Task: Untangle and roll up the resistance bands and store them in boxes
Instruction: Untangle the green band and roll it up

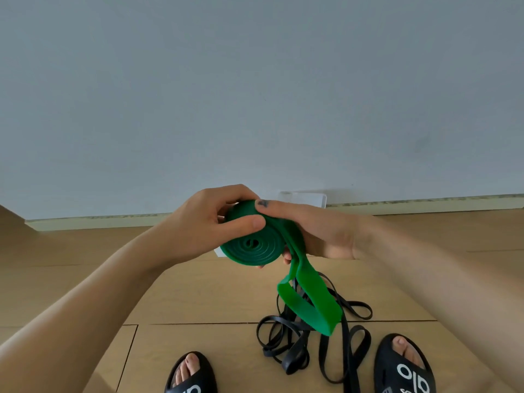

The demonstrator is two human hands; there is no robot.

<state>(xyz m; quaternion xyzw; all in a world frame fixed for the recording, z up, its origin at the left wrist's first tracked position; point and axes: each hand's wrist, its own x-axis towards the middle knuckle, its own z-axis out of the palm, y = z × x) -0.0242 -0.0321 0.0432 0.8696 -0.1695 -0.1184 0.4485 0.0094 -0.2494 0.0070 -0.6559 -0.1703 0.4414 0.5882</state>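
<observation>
A green resistance band (252, 246) is wound into a flat coil held in front of me above the floor. My left hand (204, 222) grips the coil from the left, thumb pressed on its face. My right hand (317, 231) holds the coil's right side, thumb along the top edge and fingers curled beneath. The band's loose end hangs down as a loop (309, 302) below my right hand. A tangle of black resistance bands (300, 336) lies on the wooden floor under it.
A white box (309, 198) sits on the floor against the grey wall, mostly hidden behind my hands. My feet in black sandals (402, 367) stand at the bottom, one on each side of the black tangle. Wooden floor stretches left and right.
</observation>
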